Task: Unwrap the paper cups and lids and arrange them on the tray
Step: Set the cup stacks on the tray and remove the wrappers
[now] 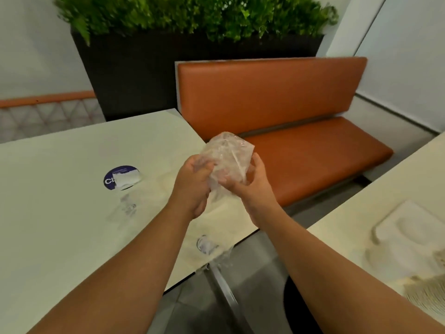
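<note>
Both my hands hold a crumpled clear plastic wrapper [227,157] above the right edge of the white table [60,213]. My left hand [192,184] grips its left side with curled fingers. My right hand [252,186] holds its right side and bottom. More clear plastic wrapping lies on the table: one piece [127,206] below a round purple sticker [121,177], another [209,247] at the near right edge, hanging over it. A pale moulded tray [409,227] rests on a second table at the right. I cannot see any cups or lids clearly.
An orange upholstered bench [289,131] stands behind the tables. A dark planter with green foliage [192,18] rises at the back. A gap of grey floor [252,285] separates the two tables. Something straw-coloured [426,292] lies at the right edge.
</note>
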`<act>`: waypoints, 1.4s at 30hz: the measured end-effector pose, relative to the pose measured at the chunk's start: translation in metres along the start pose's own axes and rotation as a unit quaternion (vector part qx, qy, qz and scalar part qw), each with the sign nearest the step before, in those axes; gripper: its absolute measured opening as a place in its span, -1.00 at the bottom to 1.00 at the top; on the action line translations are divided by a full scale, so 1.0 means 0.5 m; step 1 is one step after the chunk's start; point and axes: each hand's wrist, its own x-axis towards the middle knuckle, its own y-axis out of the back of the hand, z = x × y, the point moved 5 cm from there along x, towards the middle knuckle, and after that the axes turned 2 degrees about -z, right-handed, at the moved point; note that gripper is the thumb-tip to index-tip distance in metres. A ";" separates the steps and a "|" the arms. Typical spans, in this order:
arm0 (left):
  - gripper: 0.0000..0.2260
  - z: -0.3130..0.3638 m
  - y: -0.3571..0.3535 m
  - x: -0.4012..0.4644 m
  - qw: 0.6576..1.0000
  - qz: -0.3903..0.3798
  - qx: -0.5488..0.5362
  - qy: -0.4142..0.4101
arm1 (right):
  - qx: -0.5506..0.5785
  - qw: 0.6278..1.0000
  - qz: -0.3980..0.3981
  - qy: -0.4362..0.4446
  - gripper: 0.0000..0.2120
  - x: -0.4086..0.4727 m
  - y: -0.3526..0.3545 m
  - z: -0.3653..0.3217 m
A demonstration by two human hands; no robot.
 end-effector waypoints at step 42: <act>-0.90 0.149 0.404 0.076 0.999 -0.029 -0.027 -0.023 | -0.310 0.916 -0.140 -0.214 -0.84 0.054 -0.062 0.157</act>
